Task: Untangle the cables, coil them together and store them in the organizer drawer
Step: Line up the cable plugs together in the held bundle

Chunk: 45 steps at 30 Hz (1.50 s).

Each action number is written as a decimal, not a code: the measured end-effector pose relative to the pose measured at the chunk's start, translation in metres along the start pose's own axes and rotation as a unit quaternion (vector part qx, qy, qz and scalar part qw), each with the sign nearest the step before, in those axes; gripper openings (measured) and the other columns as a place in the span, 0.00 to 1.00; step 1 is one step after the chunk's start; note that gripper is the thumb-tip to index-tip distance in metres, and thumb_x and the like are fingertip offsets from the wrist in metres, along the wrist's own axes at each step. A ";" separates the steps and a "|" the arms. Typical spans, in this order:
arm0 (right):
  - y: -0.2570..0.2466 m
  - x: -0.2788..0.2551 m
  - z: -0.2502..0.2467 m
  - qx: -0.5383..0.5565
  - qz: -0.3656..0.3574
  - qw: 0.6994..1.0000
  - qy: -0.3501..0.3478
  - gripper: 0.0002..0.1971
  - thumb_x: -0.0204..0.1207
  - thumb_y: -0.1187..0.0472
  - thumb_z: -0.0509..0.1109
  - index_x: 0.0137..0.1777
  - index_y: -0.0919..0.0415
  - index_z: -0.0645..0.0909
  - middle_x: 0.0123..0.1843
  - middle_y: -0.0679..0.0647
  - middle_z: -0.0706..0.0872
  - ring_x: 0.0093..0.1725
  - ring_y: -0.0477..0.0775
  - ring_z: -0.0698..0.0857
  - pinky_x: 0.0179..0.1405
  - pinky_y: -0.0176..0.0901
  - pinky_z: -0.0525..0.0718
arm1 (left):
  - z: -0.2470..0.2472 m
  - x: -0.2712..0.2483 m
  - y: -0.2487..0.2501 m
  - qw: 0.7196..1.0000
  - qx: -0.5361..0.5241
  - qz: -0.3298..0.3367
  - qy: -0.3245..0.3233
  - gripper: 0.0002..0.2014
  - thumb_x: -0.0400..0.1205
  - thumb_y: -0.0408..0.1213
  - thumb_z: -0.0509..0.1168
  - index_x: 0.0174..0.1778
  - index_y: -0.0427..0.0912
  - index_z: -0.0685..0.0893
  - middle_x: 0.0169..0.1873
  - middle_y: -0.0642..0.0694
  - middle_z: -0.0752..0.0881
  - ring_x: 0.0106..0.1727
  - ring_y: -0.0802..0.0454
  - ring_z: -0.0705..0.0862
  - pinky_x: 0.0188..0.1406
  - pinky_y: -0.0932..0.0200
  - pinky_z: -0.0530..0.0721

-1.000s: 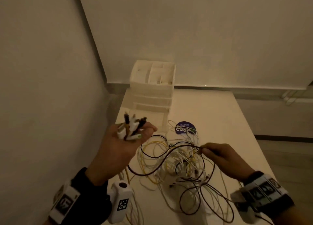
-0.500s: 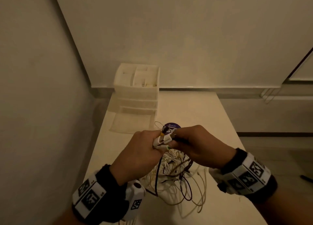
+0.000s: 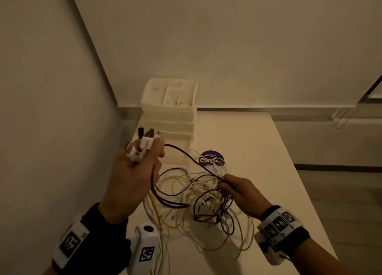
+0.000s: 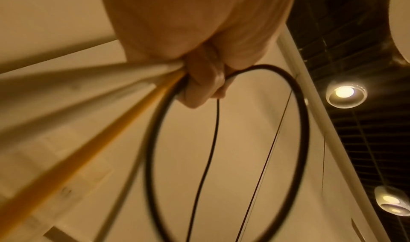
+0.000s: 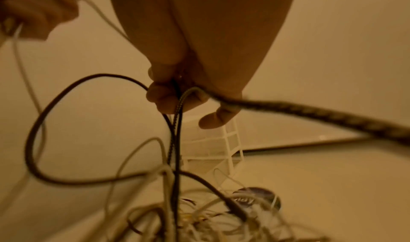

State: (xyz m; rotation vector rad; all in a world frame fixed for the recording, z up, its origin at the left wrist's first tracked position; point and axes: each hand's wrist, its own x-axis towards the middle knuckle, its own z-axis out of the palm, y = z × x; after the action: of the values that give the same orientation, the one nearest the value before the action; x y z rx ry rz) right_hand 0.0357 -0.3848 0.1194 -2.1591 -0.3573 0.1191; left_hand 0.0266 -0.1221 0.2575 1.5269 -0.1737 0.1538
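A tangle of white, yellow and dark cables (image 3: 198, 200) lies on the white table (image 3: 258, 154). My left hand (image 3: 132, 171) is raised at the left and grips a bundle of cable plug ends (image 3: 144, 144) that stick up above its fingers. From that fist a dark braided cable (image 3: 186, 157) runs down to my right hand (image 3: 233, 188), which pinches it just above the tangle. In the right wrist view the braided cable (image 5: 177, 116) passes between the fingertips. The left wrist view shows white, yellow and dark cables (image 4: 221, 140) hanging from the fist. The white organizer (image 3: 169, 113) stands at the back, lowest drawer pulled out.
A round purple tub lid (image 3: 211, 159) lies on the table between the organizer and the tangle. A wall runs close along the table's left side. Bare table surface lies to the right of the tangle.
Half a second ago both hands met at the plug bundle. Now they are apart: the left has lifted the bundle up and left, the right has slid down along the dark cable.
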 end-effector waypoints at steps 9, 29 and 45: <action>0.048 0.000 -0.006 -0.029 0.079 0.996 0.015 0.12 0.85 0.62 0.62 0.40 0.51 0.80 0.35 0.52 0.87 0.37 0.45 0.85 0.45 0.48 0.82 | -0.026 -0.016 0.035 0.988 0.124 0.091 -0.001 0.18 0.79 0.51 0.69 0.28 0.45 0.81 0.18 0.43 0.75 0.17 0.57 0.71 0.17 0.66 0.68; -0.093 0.019 -0.070 -0.147 -0.133 0.980 -0.014 0.10 0.82 0.61 0.66 0.59 0.56 0.87 0.32 0.25 0.81 0.37 0.32 0.82 0.38 0.22 0.75 | 0.029 -0.015 0.015 0.917 0.354 0.147 -0.114 0.19 0.75 0.28 0.75 0.60 0.49 0.84 0.33 0.68 0.84 0.35 0.75 0.84 0.32 0.83 0.74; 0.010 0.006 -0.019 -0.058 0.022 0.998 0.022 0.10 0.84 0.62 0.63 0.47 0.44 0.81 0.36 0.50 0.88 0.38 0.43 0.86 0.42 0.40 0.84 | 0.005 0.006 -0.017 0.944 0.310 0.092 0.062 0.11 0.76 0.42 0.74 0.38 0.36 0.86 0.28 0.44 0.86 0.36 0.47 0.82 0.30 0.60 0.75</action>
State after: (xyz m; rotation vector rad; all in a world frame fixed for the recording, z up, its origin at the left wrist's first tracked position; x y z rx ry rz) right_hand 0.0478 -0.4028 0.1224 -2.2814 -0.2986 0.0766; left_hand 0.0357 -0.1282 0.2422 2.1202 -0.1758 0.4893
